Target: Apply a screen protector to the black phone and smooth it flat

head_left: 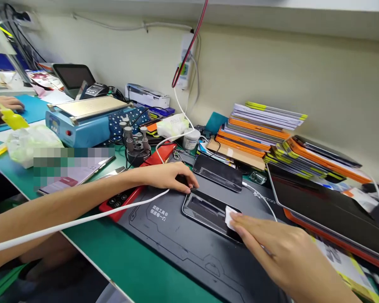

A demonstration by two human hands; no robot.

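Note:
A black smartphone with a silver rim lies flat on the dark grey work mat. My left hand reaches in from the left, its curled fingers and thumb holding the phone's far left corner. Pinched in my right hand is a folded white wipe, pressed on the right part of the phone's face. Just behind lies a second black phone, with a white cable at its right end. Another white cable crosses over my left forearm.
Stacks of orange and grey flat boxes rise behind, with a dark laptop-like slab at right. Left of the mat stand a blue heating-plate machine, a round tool holder and a red device. Another person's hand rests far left.

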